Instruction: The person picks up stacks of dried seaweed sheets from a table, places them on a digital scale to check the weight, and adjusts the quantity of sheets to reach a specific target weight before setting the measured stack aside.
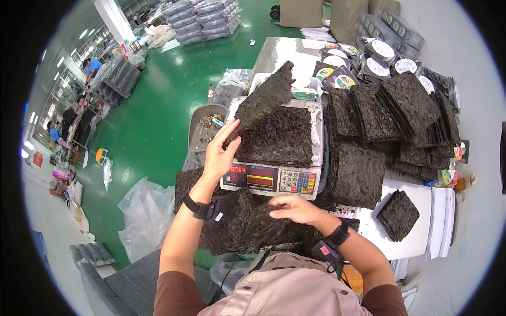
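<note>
Sheets of dried seaweed (276,138) lie on the metal pan of a digital scale (272,179). My left hand (223,148) grips the lower left edge of a lifted sheet (265,94), which slants up above the pan. In front of the scale, my right hand (294,209) has its fingers curled at the edge of a dark seaweed sheet (261,225); whether it pinches the sheet cannot be told. More seaweed lies under and in front of the scale. Tall stacks of square seaweed sheets (409,104) stand to the right, with a small stack (398,215) nearer me.
Packaged seaweed with round labels (375,67) is heaped at the table's back right. A dustpan (205,122) with scraps stands left of the scale. Clear plastic bags (144,217) and a grey padded seat (138,276) are at the lower left. People in blue work far off at left.
</note>
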{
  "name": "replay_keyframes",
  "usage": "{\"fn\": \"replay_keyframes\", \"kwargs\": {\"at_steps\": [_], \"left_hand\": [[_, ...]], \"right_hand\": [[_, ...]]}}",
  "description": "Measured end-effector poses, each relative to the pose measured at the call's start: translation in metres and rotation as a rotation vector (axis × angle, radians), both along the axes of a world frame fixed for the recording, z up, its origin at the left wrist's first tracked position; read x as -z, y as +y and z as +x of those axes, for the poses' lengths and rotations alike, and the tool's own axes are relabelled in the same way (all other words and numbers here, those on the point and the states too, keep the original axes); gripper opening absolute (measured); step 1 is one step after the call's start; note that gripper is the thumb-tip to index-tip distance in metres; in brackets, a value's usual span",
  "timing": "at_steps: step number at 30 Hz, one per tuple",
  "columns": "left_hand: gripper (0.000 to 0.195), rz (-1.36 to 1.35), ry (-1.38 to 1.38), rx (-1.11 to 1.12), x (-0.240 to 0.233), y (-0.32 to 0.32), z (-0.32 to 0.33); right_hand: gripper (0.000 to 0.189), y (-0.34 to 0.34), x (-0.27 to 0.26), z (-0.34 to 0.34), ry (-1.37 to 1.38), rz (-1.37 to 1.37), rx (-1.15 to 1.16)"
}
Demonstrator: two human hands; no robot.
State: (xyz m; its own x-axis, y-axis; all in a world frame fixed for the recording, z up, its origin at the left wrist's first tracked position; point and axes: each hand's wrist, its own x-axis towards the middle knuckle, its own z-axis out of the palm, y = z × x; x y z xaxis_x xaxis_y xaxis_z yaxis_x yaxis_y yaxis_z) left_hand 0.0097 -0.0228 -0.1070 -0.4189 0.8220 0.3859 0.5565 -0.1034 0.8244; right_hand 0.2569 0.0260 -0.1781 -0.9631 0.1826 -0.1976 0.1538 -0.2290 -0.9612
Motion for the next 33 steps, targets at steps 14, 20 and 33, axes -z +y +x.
{"fn": "replay_keyframes", "kwargs": {"at_steps": [14,20,33], "left_hand": [[0.044,0.085,-0.351,-0.090,0.025,0.003,-0.013],[0.039,0.077,-0.356,-0.071,0.014,0.001,-0.004],[0.061,-0.187,0.581,0.116,0.008,-0.006,0.003]], "right_hand": [[0.036,0.142,-0.070,-0.104,-0.172,0.687,0.804],[0.020,0.138,-0.058,-0.105,-0.169,1.142,0.937],[0.019,0.167,-0.009,-0.026,-0.096,0.627,1.254]]}}
